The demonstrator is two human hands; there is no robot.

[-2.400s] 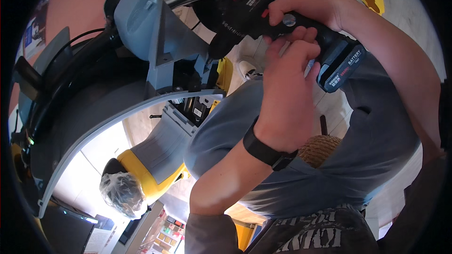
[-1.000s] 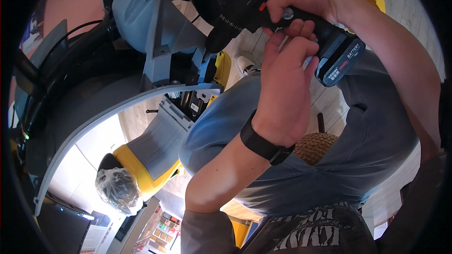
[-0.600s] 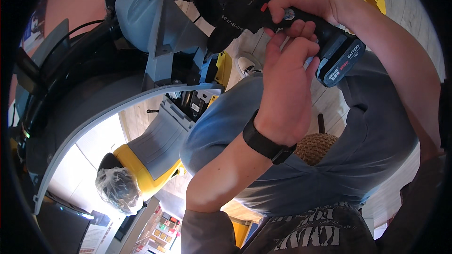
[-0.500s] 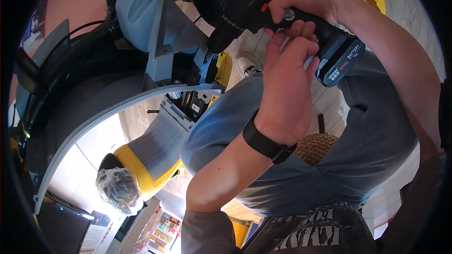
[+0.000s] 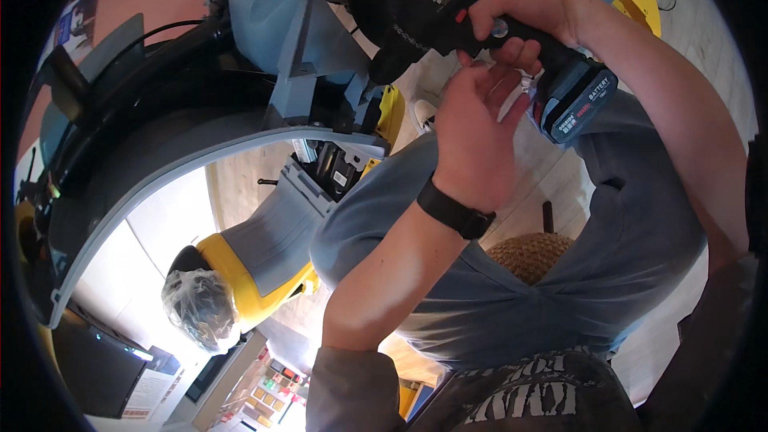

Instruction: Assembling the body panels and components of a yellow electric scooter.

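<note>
Downward head-worn fisheye; rim unclear

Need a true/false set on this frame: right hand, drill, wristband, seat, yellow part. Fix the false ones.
1. The right hand grips the black drill by its handle. True.
2. The wristband is on the right wrist. False: the wristband is on the left wrist.
3. Clear plastic shows at one end of the yellow-and-grey part. True.
4. The battery pack is bright orange. False: the battery pack is dark blue and black.
5. A woven brown seat shows between the trouser legs. True.
</note>
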